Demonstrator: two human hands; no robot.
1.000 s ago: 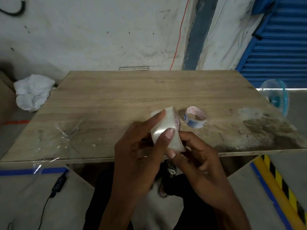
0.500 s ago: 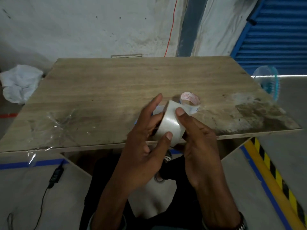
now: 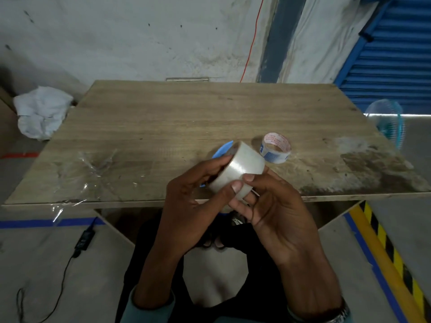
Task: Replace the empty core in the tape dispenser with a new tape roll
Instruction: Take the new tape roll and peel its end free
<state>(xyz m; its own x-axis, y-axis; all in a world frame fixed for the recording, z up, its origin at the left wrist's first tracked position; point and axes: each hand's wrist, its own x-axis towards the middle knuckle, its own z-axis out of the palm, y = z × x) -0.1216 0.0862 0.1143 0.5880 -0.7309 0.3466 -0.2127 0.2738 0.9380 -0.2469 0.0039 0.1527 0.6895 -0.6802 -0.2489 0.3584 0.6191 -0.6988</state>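
A roll of clear tape (image 3: 238,170) is held above the near edge of a wooden table (image 3: 186,117), gripped by both hands at once. The left hand (image 3: 193,206) is closed around the roll's left side, its thumb pressed on the outer winding. The right hand (image 3: 277,210) is clamped on the roll's lower right, its thumb tip set on the tape surface close beside the left thumb. A blue part (image 3: 222,150), possibly the tape dispenser, is seen behind the roll and the left fingers; most of it is hidden, so its shape cannot be told. An empty core (image 3: 276,148) with red and blue print is laid on the table just beyond the roll, to its right, apart from both hands. Crumpled clear film (image 3: 98,164) is stuck on the table's left part.
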